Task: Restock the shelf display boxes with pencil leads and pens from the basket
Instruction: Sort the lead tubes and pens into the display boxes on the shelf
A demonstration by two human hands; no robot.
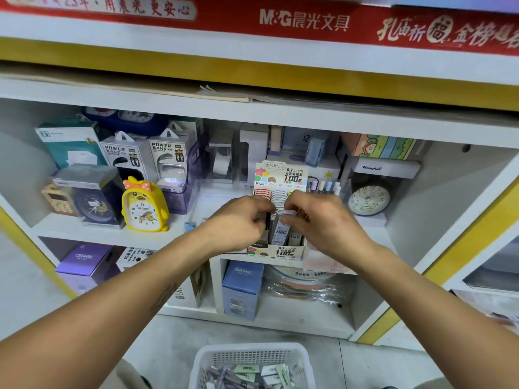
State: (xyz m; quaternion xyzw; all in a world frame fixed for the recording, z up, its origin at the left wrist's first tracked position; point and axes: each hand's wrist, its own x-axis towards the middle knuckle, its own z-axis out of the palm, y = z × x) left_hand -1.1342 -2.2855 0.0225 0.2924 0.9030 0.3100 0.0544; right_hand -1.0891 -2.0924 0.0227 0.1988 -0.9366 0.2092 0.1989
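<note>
A pencil lead display box [276, 252] with a tall printed backing card stands at the front edge of the middle shelf. Rows of lead cases with red and white caps fill its back. My left hand [238, 223] curls its fingers around dark lead cases at the box's left side. My right hand [323, 220] pinches the pale cap of a white lead case [282, 230] standing in the middle of the box. A white mesh basket [252, 357] sits on the floor below, holding several lead packs and pens.
A yellow duck alarm clock [144, 206], power bank boxes [126, 155] and a round clock [369, 199] share the shelf. Pastel pens [327, 186] stand right of the display box. Blue and purple CRUHRE boxes [243, 287] fill the lower shelf. A red M&G banner [303, 22] runs above.
</note>
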